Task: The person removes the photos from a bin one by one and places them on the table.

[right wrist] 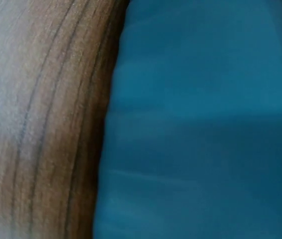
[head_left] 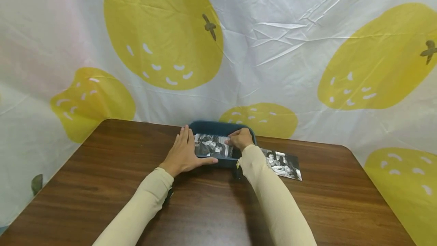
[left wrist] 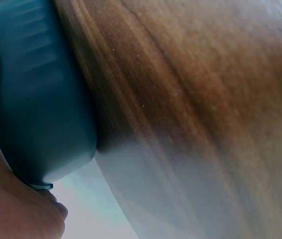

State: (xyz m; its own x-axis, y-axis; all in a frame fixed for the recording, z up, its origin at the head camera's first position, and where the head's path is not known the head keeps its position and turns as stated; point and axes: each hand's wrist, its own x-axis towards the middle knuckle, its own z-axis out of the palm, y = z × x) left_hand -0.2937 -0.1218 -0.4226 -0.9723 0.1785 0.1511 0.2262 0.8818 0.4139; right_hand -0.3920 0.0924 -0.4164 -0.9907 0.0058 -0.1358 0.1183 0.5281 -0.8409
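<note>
A dark teal plastic bin point(head_left: 218, 126) sits at the table's back edge. Inside it shows a black-and-white photo print point(head_left: 212, 145). My right hand point(head_left: 241, 139) reaches over the bin's right side and pinches the right edge of this print between thumb and fingers. My left hand point(head_left: 184, 153) rests on the bin's left end with straight fingers, its thumb spread along the front rim. In the left wrist view, that hand lies along the rim of the bin point(left wrist: 39, 94). The right wrist view holds only the bin's outer wall point(right wrist: 196, 119) and wood, no fingers.
A second black-and-white photo print point(head_left: 283, 164) lies on the brown wooden table point(head_left: 205, 208), right of the bin and partly behind the right sleeve. A white curtain with yellow lemons point(head_left: 164, 29) hangs right behind the table's back edge.
</note>
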